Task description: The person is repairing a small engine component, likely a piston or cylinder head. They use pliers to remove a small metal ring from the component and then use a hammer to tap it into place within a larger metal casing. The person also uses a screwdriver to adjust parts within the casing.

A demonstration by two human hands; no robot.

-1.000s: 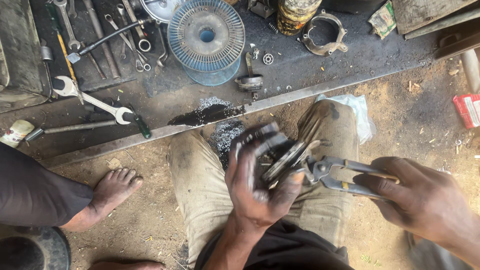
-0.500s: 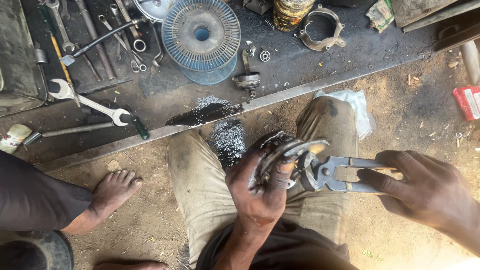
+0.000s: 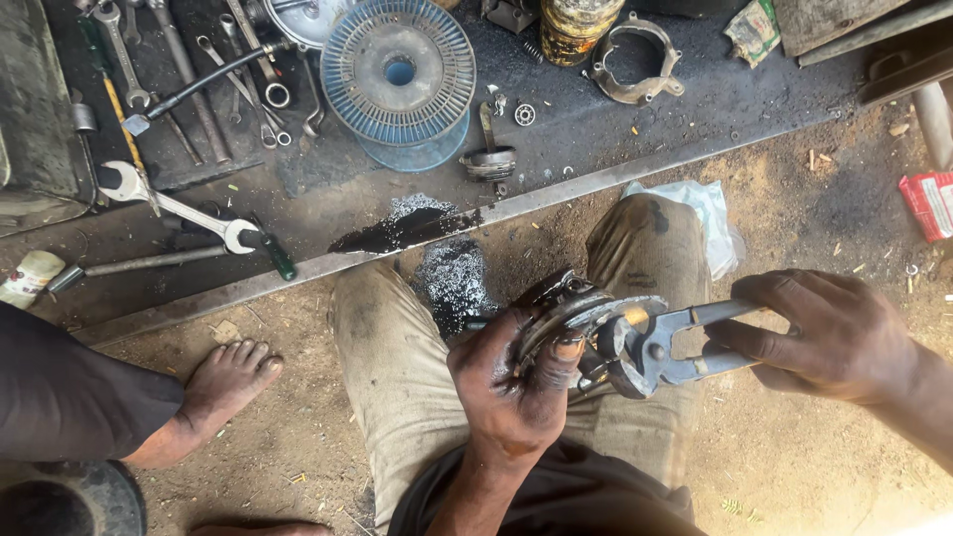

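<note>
Both hands busy: left hand (image 3: 511, 382) is gripping curved metal part (image 3: 581, 313) tight; right hand (image 3: 834, 333) is squeezing pliers (image 3: 660, 347) onto its edge, over knees.

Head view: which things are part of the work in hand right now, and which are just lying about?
In hand:
left hand gripping the round metal part
right hand on the pincers, biting that part

Lying about:
open-ended spanner
blue finned disc
metal ring bracket
screwdriver
red packet
</note>
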